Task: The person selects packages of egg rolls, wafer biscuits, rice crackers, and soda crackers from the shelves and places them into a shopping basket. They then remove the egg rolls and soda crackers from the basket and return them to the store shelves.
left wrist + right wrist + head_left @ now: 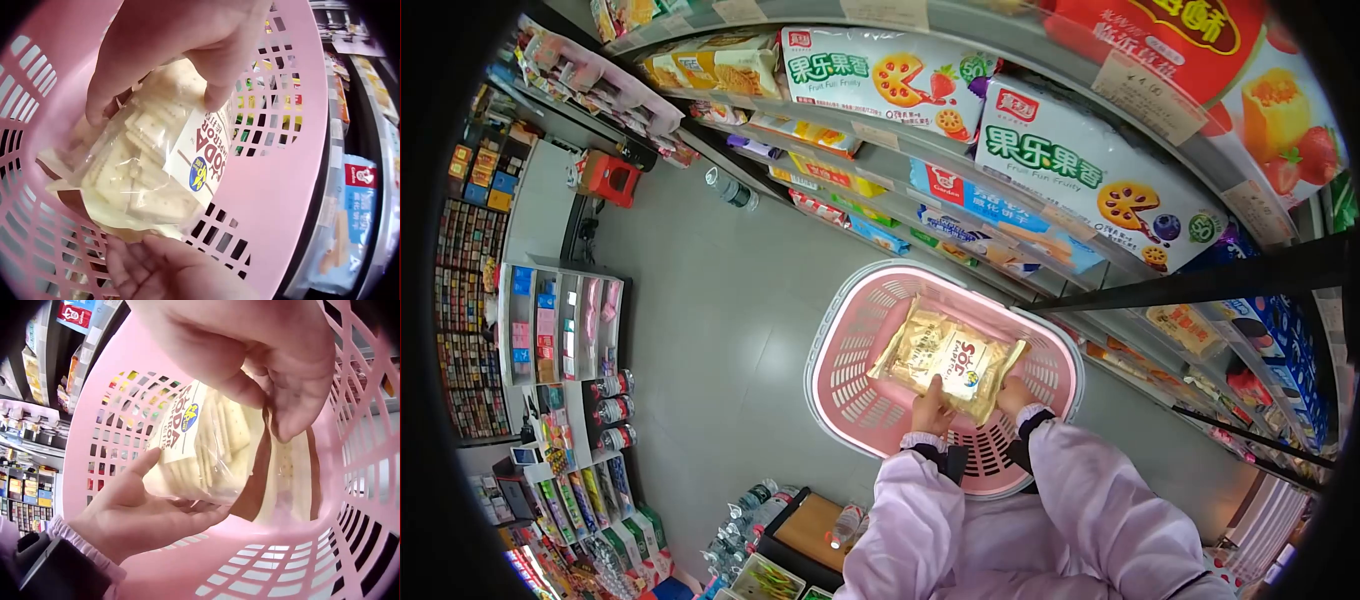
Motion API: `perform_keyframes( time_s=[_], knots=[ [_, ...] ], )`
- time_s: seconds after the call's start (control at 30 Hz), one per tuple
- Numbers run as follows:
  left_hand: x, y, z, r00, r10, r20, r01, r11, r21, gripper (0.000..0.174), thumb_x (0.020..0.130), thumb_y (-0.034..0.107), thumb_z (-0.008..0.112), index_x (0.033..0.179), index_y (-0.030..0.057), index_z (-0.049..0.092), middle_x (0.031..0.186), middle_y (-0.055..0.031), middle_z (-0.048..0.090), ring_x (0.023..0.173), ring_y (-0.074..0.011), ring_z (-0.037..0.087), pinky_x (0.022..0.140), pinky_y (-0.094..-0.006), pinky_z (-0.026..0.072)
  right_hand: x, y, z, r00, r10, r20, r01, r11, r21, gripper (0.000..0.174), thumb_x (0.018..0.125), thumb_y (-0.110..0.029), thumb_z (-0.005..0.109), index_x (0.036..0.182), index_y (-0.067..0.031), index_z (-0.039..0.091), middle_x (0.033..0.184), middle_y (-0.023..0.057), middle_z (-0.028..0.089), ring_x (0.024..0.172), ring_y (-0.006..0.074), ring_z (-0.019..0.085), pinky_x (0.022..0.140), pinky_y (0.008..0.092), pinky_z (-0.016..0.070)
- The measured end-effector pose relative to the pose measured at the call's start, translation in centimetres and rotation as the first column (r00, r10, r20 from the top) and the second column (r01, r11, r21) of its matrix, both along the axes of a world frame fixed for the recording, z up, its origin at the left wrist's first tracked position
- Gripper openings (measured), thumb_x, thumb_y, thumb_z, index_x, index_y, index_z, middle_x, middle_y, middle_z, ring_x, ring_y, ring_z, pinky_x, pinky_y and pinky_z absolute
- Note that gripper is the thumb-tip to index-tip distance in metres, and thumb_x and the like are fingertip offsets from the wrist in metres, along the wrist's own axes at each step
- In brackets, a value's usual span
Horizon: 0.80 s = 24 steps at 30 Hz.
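Observation:
A clear and cream bag of soda crackers (950, 358) is held over the inside of a pink basket (860, 350). The left hand (932, 410) grips the bag's near side, its thumb on the printed front; in the left wrist view this left hand (181, 44) curves over the pack (147, 156). The right hand (1015, 397) pinches the bag's right end; in the right wrist view the right hand (250, 356) has thumb and fingers on the brown-edged seal of the bag (206, 444), with the left hand (144, 512) beneath it.
Shelves of boxed biscuits (890, 85) run along the top and right. A dark bar (1200, 278) crosses beside the basket's right rim. Bottles (740, 525) and a brown-topped stand (815, 530) are at lower left; grey floor (720, 330) lies left of the basket.

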<state>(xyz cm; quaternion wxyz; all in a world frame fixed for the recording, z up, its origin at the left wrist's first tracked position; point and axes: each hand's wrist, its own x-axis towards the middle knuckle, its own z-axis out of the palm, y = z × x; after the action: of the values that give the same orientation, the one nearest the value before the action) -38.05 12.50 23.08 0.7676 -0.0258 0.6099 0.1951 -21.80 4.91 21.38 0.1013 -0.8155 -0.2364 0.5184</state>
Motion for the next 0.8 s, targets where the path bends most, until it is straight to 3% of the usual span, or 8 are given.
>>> perform_keyframes(
  time_s=[0.1, 0.2, 0.23, 0.4, 0.43, 0.6, 0.67, 0.8],
  knots=[
    [-0.9, 0.1, -0.2, 0.996, -0.027, 0.084, 0.027, 1.000, 0.003, 0.029, 0.086, 0.036, 0.053, 0.090, 0.0073, 0.053, 0.067, -0.0040, 0.048, 0.062, -0.0190, 0.047, 0.061, -0.0352, 0.0416, -0.5, -1.5, -3.6, 0.984, -0.053, -0.172, 0.088, 0.976, 0.199, 0.028, 0.075, -0.013, 0.056, 0.098, 0.0041, 0.056, 0.087, 0.0167, 0.061, 0.076, 0.0236, 0.060, 0.063, 0.0329, 0.0476],
    [-0.8, -0.1, 0.4, 0.965, 0.121, 0.233, -0.145, 0.986, 0.086, 0.037, 0.088, 0.034, 0.047, 0.110, 0.0032, 0.047, 0.096, -0.0098, 0.057, 0.090, -0.0261, 0.055, 0.076, -0.0422, 0.0472, -1.0, 0.2, 3.2, 0.815, -0.221, -0.535, 0.320, 0.943, 0.097, 0.026, 0.075, -0.015, 0.055, 0.095, 0.0000, 0.055, 0.090, 0.0203, 0.060, 0.088, 0.0342, 0.058, 0.075, 0.0377, 0.0457],
    [-0.9, -0.1, 0.2, 0.938, 0.159, 0.308, -0.205, 0.971, 0.123, 0.042, 0.090, 0.031, 0.043, 0.121, 0.0024, 0.040, 0.116, -0.0132, 0.051, 0.105, -0.0299, 0.051, 0.090, -0.0451, 0.0417, -1.6, 0.5, 4.5, 0.868, -0.186, -0.460, 0.288, 0.944, 0.163, 0.024, 0.076, -0.016, 0.054, 0.093, 0.0002, 0.054, 0.088, 0.0201, 0.060, 0.085, 0.0344, 0.058, 0.073, 0.0381, 0.0455],
    [-1.5, 0.9, 2.7, 0.917, 0.023, 0.397, -0.106, 0.976, 0.188, 0.047, 0.093, 0.037, 0.031, 0.125, 0.0037, 0.037, 0.119, -0.0133, 0.050, 0.107, -0.0291, 0.049, 0.092, -0.0424, 0.0397, -3.0, 1.5, 10.7, 0.999, 0.039, -0.013, -0.027, 0.865, 0.502, 0.021, 0.079, -0.017, 0.054, 0.088, 0.0014, 0.048, 0.073, 0.0148, 0.057, 0.069, 0.0257, 0.059, 0.061, 0.0348, 0.0458],
    [-1.7, 0.8, 3.2, 0.911, -0.013, 0.411, -0.077, 0.977, 0.200, 0.047, 0.093, 0.038, 0.030, 0.125, 0.0045, 0.037, 0.119, -0.0136, 0.049, 0.108, -0.0290, 0.049, 0.093, -0.0425, 0.0394, -3.0, 1.4, 11.7, 0.998, 0.024, -0.056, 0.009, 0.848, 0.530, 0.020, 0.078, -0.017, 0.053, 0.087, 0.0001, 0.047, 0.076, 0.0195, 0.056, 0.071, 0.0324, 0.057, 0.063, 0.0384, 0.0440],
    [-1.8, -0.2, 6.1, 0.860, -0.185, 0.475, 0.070, 0.966, 0.248, 0.043, 0.093, 0.035, 0.028, 0.120, 0.0050, 0.045, 0.113, -0.0116, 0.054, 0.100, -0.0246, 0.054, 0.085, -0.0375, 0.0453, -2.3, 0.2, 16.0, 0.992, 0.050, -0.113, 0.029, 0.797, 0.603, 0.016, 0.080, -0.014, 0.049, 0.089, -0.0014, 0.045, 0.082, 0.0219, 0.057, 0.079, 0.0370, 0.056, 0.066, 0.0408, 0.0442],
    [-0.1, -1.9, 10.4, 0.898, -0.119, 0.425, 0.010, 0.968, 0.251, 0.041, 0.093, 0.033, 0.031, 0.118, 0.0048, 0.047, 0.110, -0.0104, 0.056, 0.097, -0.0236, 0.056, 0.081, -0.0364, 0.0475, -1.4, -1.2, 18.2, 0.992, 0.067, -0.107, 0.016, 0.771, 0.636, 0.017, 0.081, -0.014, 0.048, 0.091, -0.0013, 0.045, 0.083, 0.0222, 0.057, 0.080, 0.0374, 0.056, 0.066, 0.0411, 0.0442],
    [0.8, -4.9, 15.0, 0.849, -0.141, 0.509, -0.018, 0.955, 0.295, 0.047, 0.092, 0.040, 0.031, 0.121, 0.0044, 0.043, 0.115, -0.0113, 0.053, 0.104, -0.0249, 0.052, 0.089, -0.0388, 0.0424, 0.8, -5.0, 23.1, 0.978, 0.134, -0.163, 0.049, 0.608, 0.792, 0.015, 0.087, -0.017, 0.046, 0.091, -0.0023, 0.044, 0.084, 0.0162, 0.056, 0.072, 0.0271, 0.058, 0.063, 0.0360, 0.0453]
  ],
)
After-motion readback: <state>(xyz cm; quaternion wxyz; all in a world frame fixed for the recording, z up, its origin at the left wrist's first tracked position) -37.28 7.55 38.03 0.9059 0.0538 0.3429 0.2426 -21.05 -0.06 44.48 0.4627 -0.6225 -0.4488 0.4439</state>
